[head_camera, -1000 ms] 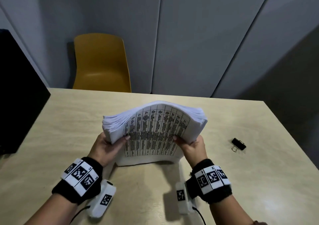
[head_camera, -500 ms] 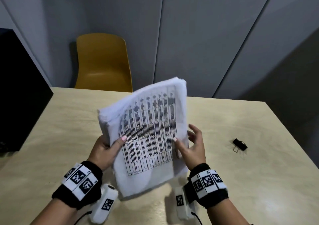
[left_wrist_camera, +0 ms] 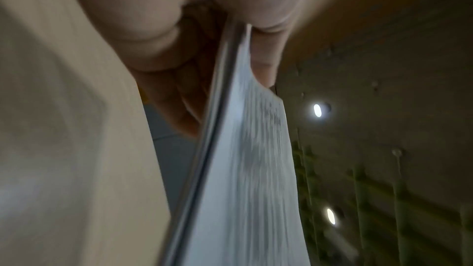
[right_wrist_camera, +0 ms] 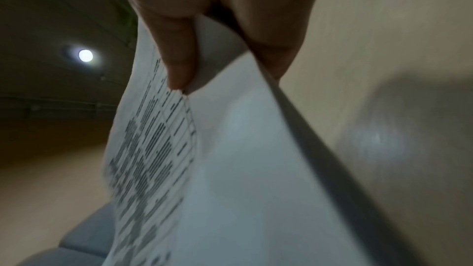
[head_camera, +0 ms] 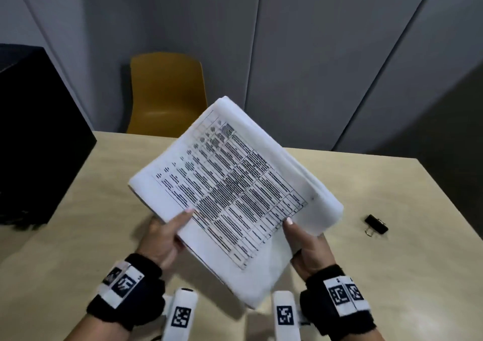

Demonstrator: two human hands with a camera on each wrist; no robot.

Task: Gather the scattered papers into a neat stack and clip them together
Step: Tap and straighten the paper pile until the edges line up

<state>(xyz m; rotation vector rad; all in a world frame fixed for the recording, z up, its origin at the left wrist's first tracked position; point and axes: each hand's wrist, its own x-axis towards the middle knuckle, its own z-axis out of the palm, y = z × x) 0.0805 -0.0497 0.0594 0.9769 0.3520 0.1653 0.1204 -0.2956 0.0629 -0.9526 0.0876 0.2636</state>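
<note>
The stack of papers [head_camera: 232, 197] is held clear above the table [head_camera: 392, 275], turned corner-down, probably so that its edges can be squared. It is pinched at its near left edge by the left hand [head_camera: 162, 238], thumb on the printed top sheet and fingers beneath, and at its near right edge by the right hand [head_camera: 308, 249] in the same way. The binder clip [head_camera: 376, 225] is left lying on the table to the right, within reach for the later clipping.
</note>
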